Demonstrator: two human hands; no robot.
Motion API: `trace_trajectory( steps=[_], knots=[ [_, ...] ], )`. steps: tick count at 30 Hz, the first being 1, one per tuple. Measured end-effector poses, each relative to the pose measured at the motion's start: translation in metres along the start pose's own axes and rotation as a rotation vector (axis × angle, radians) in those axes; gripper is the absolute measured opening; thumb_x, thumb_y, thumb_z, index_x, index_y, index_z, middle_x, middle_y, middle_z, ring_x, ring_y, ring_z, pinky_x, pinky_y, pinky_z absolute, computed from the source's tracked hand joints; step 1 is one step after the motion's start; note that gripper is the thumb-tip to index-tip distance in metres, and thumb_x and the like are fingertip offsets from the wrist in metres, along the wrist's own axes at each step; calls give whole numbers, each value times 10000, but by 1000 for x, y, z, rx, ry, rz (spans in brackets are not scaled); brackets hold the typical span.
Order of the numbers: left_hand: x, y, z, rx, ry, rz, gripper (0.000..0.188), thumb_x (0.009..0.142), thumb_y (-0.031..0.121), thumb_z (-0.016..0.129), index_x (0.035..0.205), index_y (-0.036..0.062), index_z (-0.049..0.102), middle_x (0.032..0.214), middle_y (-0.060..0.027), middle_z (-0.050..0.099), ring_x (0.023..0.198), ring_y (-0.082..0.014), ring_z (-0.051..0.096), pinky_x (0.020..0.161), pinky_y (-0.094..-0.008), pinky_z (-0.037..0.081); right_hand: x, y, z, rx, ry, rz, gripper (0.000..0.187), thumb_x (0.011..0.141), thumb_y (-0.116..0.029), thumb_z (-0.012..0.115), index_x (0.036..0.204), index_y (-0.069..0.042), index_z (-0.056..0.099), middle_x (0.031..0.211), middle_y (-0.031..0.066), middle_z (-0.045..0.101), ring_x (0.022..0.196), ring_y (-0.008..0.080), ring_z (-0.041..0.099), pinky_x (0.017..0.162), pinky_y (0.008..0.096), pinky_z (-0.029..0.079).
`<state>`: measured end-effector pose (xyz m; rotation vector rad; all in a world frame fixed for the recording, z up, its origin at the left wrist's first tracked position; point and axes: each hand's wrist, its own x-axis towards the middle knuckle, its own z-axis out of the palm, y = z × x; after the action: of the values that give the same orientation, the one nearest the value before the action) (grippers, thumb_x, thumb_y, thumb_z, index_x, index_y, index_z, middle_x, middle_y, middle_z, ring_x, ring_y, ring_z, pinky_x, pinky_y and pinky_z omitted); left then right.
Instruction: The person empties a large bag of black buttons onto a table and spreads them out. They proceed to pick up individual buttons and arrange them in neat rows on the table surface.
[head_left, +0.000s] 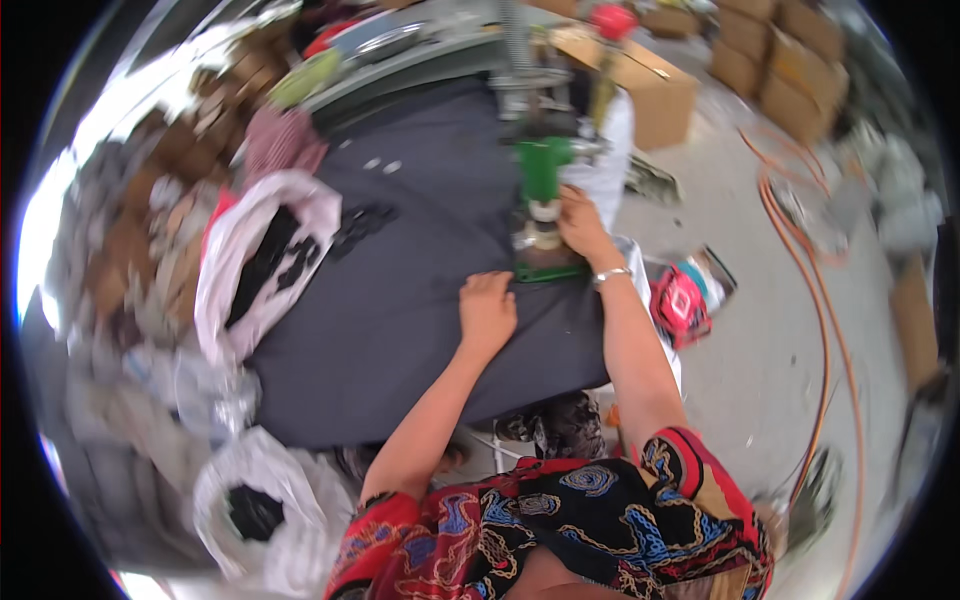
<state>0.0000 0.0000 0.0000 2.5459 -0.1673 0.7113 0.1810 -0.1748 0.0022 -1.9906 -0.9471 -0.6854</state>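
A green hand press stands at the right edge of a table covered in dark cloth. My right hand, a bracelet at its wrist, is beside the press's lower part with its fingers bent inward; what they hold, if anything, is too small to make out. In front and left of the press base, my left hand is curled low over the cloth, its fingertips drawn together, and any small thing in them is hidden. Small black pieces lie on the cloth, spilling from a white plastic bag.
A cardboard box stands behind the press, and a red ball knob rises near it. Orange hoses run over the floor at right. Below the table's left side sits another white bag. Several cartons are stacked far right.
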Motion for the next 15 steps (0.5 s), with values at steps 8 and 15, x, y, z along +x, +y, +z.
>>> trace_trajectory(
  steps=[8, 15],
  knots=[
    [7, -9, -18, 2, 76, 42, 224, 752, 18, 611, 969, 18, 667, 1023, -103, 657, 1006, -288, 563, 877, -422, 428, 42, -10, 0, 259, -321, 176, 241, 866, -55, 541, 1064, -88, 674, 1098, 173, 641, 1034, 335, 590, 911, 364, 453],
    [8, -18, -13, -194, 98, -40, 238, 747, 41, 631, 980, 29, 675, 1024, -117, 666, 1016, -294, 574, 880, -419, 449, 16, 36, -24, -110, -126, 345, 207, 872, -102, 562, 1038, -11, 647, 1060, 193, 663, 937, 305, 630, 844, 371, 474]
  ],
)
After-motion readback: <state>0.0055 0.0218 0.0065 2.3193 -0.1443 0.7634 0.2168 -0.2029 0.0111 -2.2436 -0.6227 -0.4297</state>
